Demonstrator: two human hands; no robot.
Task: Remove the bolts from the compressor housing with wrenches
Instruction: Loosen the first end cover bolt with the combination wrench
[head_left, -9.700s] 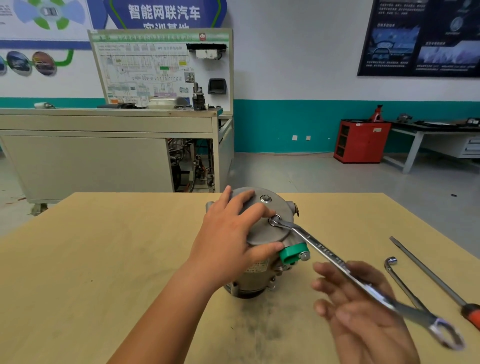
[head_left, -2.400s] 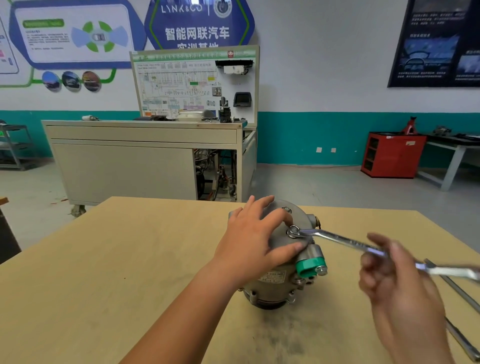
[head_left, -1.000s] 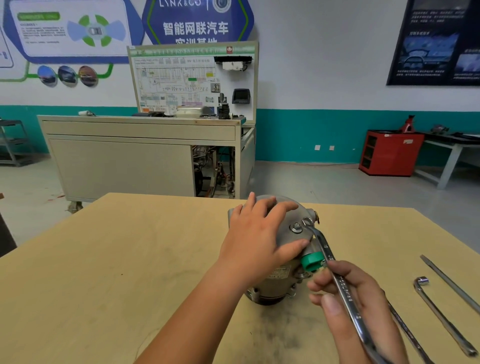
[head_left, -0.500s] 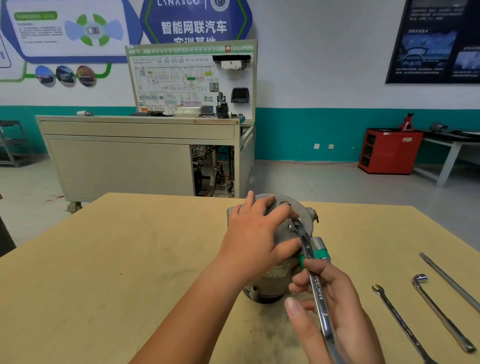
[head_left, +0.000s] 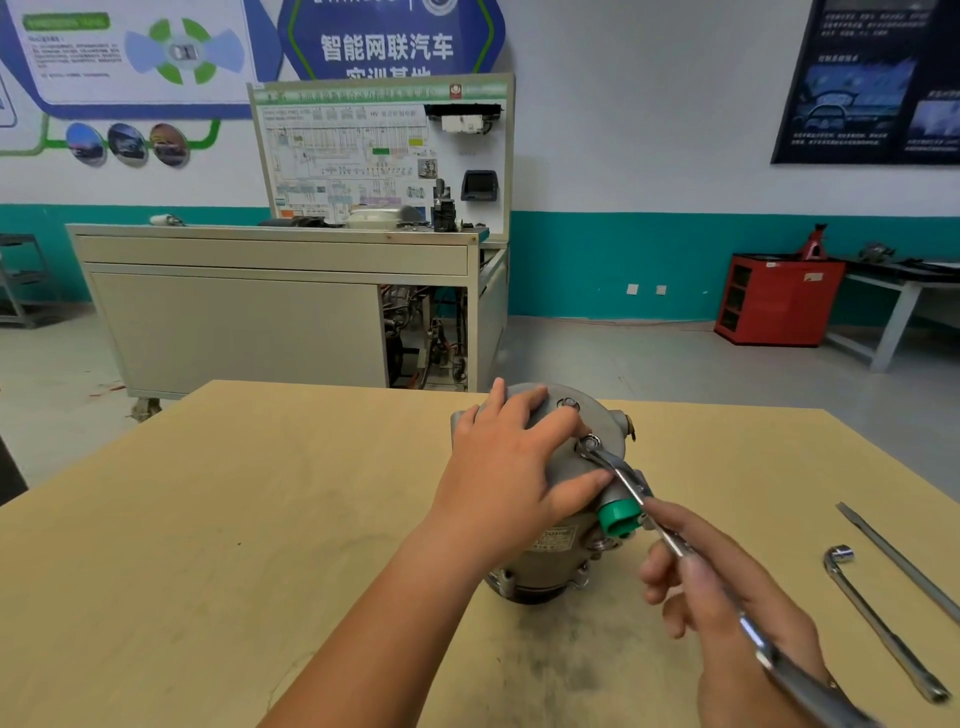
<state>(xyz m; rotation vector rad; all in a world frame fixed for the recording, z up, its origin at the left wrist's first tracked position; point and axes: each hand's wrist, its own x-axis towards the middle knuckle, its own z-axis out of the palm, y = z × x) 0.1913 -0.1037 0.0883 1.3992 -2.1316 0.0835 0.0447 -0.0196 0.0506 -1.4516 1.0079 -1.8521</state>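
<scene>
A grey metal compressor housing (head_left: 602, 431) with a green port cap (head_left: 618, 518) stands upright on the wooden table (head_left: 208, 519). My left hand (head_left: 511, 467) lies flat over its top with fingers spread, steadying it. My right hand (head_left: 722, 592) grips the shank of a silver combination wrench (head_left: 631, 486). The wrench's ring end sits on a bolt (head_left: 590, 443) at the housing's upper right edge. Another bolt (head_left: 568, 403) shows on the top near my fingertips.
To the right on the table lie an L-shaped socket wrench (head_left: 878, 623) and a long flat screwdriver (head_left: 898, 561). A dark smudge marks the table in front of the compressor. Behind the table stand a grey training bench (head_left: 270, 301) and a red cabinet (head_left: 776, 299).
The wrench handle has swung from pointing straight toward me out to the lower right, its ring end staying on the bolt. My left hand has stayed on the housing.
</scene>
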